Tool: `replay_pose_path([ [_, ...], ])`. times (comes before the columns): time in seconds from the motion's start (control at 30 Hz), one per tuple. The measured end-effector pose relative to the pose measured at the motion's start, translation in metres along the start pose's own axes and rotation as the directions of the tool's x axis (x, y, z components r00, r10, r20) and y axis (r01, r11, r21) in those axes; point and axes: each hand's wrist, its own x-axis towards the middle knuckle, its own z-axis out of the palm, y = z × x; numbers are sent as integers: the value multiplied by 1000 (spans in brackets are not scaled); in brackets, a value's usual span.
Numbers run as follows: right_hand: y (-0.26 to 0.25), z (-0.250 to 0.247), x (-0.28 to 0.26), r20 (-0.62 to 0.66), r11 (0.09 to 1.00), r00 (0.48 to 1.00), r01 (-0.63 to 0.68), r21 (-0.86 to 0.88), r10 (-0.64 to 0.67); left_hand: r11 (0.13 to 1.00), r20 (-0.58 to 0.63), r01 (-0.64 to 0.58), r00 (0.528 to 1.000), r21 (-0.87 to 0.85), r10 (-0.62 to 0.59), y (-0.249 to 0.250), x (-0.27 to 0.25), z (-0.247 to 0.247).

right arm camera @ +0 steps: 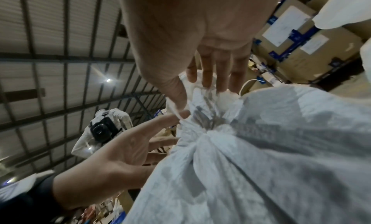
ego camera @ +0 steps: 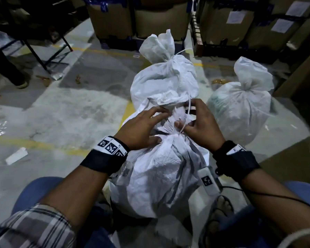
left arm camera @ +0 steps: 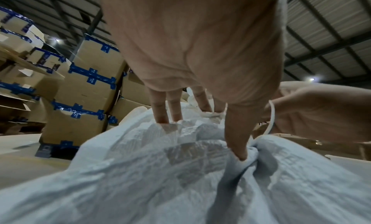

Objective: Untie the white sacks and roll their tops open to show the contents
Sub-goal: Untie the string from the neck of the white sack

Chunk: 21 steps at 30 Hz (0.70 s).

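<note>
A white woven sack [ego camera: 159,178] stands between my knees, its neck [ego camera: 174,136] bunched and tied with a white string [ego camera: 188,108]. My left hand [ego camera: 157,125] lies spread on the gathered top, fingers straight, thumb pressing at the neck; the left wrist view shows this left hand [left arm camera: 200,132] pushing into the cloth. My right hand [ego camera: 184,117] pinches the string just above the knot, and in the right wrist view its thumb [right arm camera: 177,98] sits against the string [right arm camera: 174,112]. A second tied sack [ego camera: 165,76] stands behind, a third [ego camera: 240,108] to the right.
Stacked cardboard boxes with blue tape [ego camera: 115,18] line the back. More cartons [ego camera: 293,167] stand close on the right. A dark metal frame [ego camera: 38,56] and someone's leg [ego camera: 7,68] are at the left. A paper scrap [ego camera: 16,155] lies on the concrete floor.
</note>
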Motion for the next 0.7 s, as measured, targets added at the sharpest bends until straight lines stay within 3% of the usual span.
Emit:
replay_pose_path([
  [0.1,9,11,2,71,998,997,4,67,-9,999,1,7,1000,-35,-7,-4,0,-2],
  [0.2,13,17,5,109,996,992,-72,44,67,999,14,30,999,-14,-30,-9,-2,1],
  [0.4,15,20,-4,202,987,976,-105,118,80,946,152,169,964,276,-216,7,4,10],
  [0.57,8,17,-21,299,917,924,-314,244,237,914,281,402,872,57,-401,8,14,10],
  [0.7,-1,13,-33,104,865,908,-417,280,405,886,379,464,819,2,-430,9,25,21],
])
